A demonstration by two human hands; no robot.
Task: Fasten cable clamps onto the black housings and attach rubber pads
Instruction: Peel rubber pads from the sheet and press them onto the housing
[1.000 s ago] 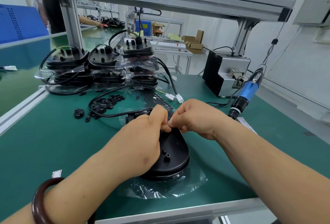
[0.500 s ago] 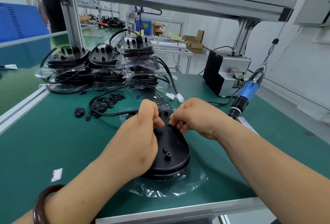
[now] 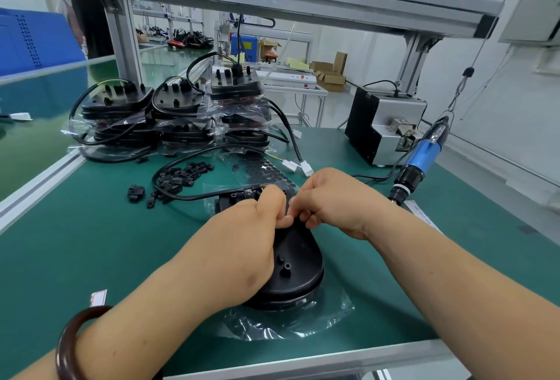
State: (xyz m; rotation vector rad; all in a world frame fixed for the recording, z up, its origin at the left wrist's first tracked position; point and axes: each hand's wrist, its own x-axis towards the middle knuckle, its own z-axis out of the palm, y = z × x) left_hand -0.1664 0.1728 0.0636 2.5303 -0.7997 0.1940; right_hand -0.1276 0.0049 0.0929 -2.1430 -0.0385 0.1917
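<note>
Nearby, black housing (image 3: 298, 261) beside table edge (image 3: 303, 361).

— What hangs at the right?
— A blue screwdriver (image 3: 424, 159), tip down over the green mat (image 3: 60, 258), just beside a black-and-grey box (image 3: 385, 125).
— And farther back?
— Open cardboard boxes (image 3: 330, 74), a blue crate (image 3: 30, 40) at far left, and a person (image 3: 89, 22) standing behind the metal post (image 3: 121, 46). A small white label (image 3: 99, 298) lies on the mat.
</note>
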